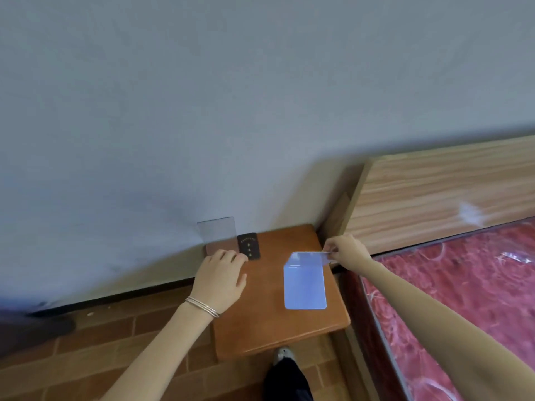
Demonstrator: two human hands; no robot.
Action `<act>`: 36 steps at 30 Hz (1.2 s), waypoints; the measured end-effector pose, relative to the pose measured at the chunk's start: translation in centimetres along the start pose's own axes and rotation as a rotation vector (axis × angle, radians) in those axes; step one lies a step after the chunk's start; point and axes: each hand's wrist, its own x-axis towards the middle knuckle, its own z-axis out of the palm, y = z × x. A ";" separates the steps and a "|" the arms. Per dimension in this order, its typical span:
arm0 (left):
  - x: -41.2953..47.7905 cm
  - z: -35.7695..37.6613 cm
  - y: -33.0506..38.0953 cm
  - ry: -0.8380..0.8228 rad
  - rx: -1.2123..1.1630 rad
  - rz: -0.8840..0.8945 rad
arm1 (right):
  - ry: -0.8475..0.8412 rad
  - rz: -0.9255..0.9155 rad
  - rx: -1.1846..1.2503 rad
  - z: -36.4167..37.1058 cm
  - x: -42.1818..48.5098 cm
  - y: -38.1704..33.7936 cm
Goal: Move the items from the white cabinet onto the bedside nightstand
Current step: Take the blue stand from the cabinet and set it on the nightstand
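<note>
The nightstand (278, 328) stands in the corner between the grey wall (202, 96) and the wooden headboard (434, 198), its orange-brown surface mostly bare toward the near edge. A pale blue card sleeve (304, 285) lies flat on the right half, close to the right edge, its top flap lifted. The right hand (346, 251) pinches that flap's corner between thumb and fingers, grip clamped on the sleeve. At the back left, a clear plastic sheet (217, 231) leans upright against the wall, with a small dark card (249, 246) just beside it; gold writing on the card is too blurred to read. The left hand (221, 277), bangles (202, 306) at the wrist, rests palm down with fingers loosely curled, fingertips at the foot of the sheet and the card; whether it grips either, I cannot tell. Right of the nightstand lies the bed's red patterned mattress (463, 285); brick-pattern floor (101, 357) shows to the left.
</note>
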 end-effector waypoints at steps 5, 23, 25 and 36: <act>6.1 4.2 1.7 -0.005 -0.027 -0.066 | -0.027 -0.025 -0.045 0.5 9.8 2.0; 12.7 24.5 1.0 -0.139 -0.095 -0.097 | 0.583 -0.325 -0.010 13.0 20.3 7.3; 12.2 26.9 1.2 -0.255 -0.083 -0.123 | 0.438 -0.367 -0.028 17.3 18.4 8.2; 7.7 39.0 -2.0 -0.347 -0.040 -0.097 | 0.171 -0.291 -0.059 27.9 19.9 8.2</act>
